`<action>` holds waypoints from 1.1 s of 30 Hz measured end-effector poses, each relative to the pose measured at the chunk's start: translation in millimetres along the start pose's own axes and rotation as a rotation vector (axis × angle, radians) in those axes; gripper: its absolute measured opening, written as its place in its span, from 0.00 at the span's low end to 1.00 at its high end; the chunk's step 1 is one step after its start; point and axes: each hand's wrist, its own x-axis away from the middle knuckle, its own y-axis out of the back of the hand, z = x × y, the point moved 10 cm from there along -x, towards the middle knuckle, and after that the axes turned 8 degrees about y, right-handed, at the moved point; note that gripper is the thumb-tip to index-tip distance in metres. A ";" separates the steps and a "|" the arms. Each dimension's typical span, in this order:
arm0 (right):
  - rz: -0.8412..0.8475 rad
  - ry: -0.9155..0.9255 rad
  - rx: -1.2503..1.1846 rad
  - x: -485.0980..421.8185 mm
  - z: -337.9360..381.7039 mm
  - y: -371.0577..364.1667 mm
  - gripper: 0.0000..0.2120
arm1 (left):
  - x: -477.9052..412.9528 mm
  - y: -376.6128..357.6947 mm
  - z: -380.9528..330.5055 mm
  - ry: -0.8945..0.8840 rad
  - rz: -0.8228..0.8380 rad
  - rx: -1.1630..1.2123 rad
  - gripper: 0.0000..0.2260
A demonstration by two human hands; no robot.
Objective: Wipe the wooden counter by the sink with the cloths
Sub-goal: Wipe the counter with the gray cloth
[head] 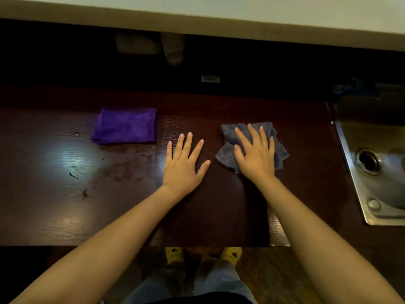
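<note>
A dark wooden counter (65,211) runs across the view. A crumpled grey cloth (228,154) lies on it right of the middle, and my right hand (255,156) presses flat on top of that cloth with fingers spread. My left hand (184,165) rests flat on the bare wood just left of the grey cloth, fingers apart, holding nothing. A folded purple cloth (125,125) lies further left and back, untouched. Wet smears and a few crumbs (84,194) show on the left part of the counter.
A steel sink (377,172) with a drain is set into the counter at the right edge. A dark recess with a white ledge (219,16) above it lies behind the counter. My legs and yellow shoes (231,253) stand below the front edge.
</note>
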 end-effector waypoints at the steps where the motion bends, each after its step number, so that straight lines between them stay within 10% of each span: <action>1: -0.014 -0.015 -0.009 -15.2 -4.5 0.5 0.24 | -0.2 0.5 -4.0 0.008 0.001 0.013 0.28; 15: -0.048 0.076 -0.040 -75.8 -44.8 9.7 0.24 | 2.2 -23.4 -72.8 0.056 0.052 -0.051 0.30; 33: 0.046 0.032 -0.010 176.7 -115.0 38.3 0.26 | 7.3 -48.7 -172.3 0.030 0.110 -0.010 0.26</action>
